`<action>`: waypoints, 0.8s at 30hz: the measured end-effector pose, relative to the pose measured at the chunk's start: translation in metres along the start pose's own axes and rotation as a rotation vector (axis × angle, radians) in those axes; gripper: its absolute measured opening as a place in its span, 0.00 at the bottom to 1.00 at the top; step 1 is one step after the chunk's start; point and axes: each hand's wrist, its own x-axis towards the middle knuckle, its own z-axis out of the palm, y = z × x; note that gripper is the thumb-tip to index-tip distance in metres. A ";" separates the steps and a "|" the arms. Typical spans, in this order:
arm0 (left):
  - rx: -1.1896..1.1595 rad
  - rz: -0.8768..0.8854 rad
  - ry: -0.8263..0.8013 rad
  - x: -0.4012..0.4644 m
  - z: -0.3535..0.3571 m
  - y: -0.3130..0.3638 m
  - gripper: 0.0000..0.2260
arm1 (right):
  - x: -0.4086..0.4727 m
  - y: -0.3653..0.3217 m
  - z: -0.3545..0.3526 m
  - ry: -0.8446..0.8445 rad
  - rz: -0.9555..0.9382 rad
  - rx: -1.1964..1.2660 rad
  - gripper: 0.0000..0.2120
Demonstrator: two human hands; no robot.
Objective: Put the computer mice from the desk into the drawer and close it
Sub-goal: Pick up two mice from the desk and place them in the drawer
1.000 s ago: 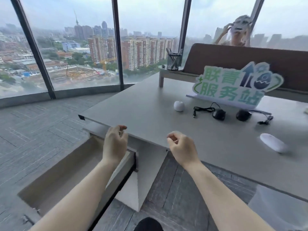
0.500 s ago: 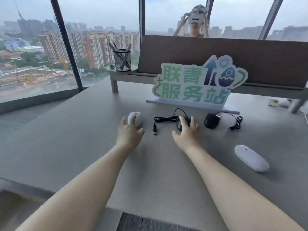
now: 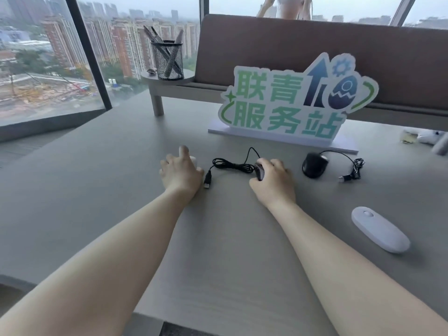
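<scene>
- Left hand (image 3: 180, 172): left of frame centre, closed over a small white mouse (image 3: 193, 159), mostly hidden.
- Right hand (image 3: 272, 179): centre, gripping a black wired mouse (image 3: 260, 171) on the desk (image 3: 97, 190).
- Second black mouse (image 3: 314, 164): right of centre, untouched.
- Flat white mouse (image 3: 380, 229): lower right, untouched.

High-rise office: grey desk (image 3: 97, 190) by floor-to-ceiling windows (image 3: 135, 44) over city towers, mesh pen holder (image 3: 167, 60) on a raised shelf (image 3: 169, 80), brown partition panel (image 3: 291, 44), service-station sign with Chinese characters (image 3: 291, 103), computer mice (image 3: 314, 164) on the desk.
</scene>
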 end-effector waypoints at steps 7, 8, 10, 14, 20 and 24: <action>-0.269 -0.047 0.137 -0.054 -0.088 -0.056 0.22 | -0.066 -0.076 -0.034 0.081 -0.224 0.399 0.23; -0.287 -0.055 0.166 -0.063 -0.106 -0.067 0.22 | -0.077 -0.093 -0.040 0.082 -0.253 0.452 0.23; -0.303 -0.064 0.227 -0.087 -0.146 -0.091 0.23 | -0.101 -0.130 -0.053 0.088 -0.307 0.543 0.23; -0.296 -0.129 0.336 -0.147 -0.216 -0.143 0.23 | -0.154 -0.199 -0.074 0.092 -0.416 0.690 0.23; -0.351 -0.303 0.421 -0.235 -0.269 -0.227 0.23 | -0.244 -0.275 -0.065 -0.061 -0.514 0.799 0.26; -0.309 -0.474 0.393 -0.277 -0.269 -0.292 0.22 | -0.299 -0.302 -0.031 -0.202 -0.547 0.801 0.25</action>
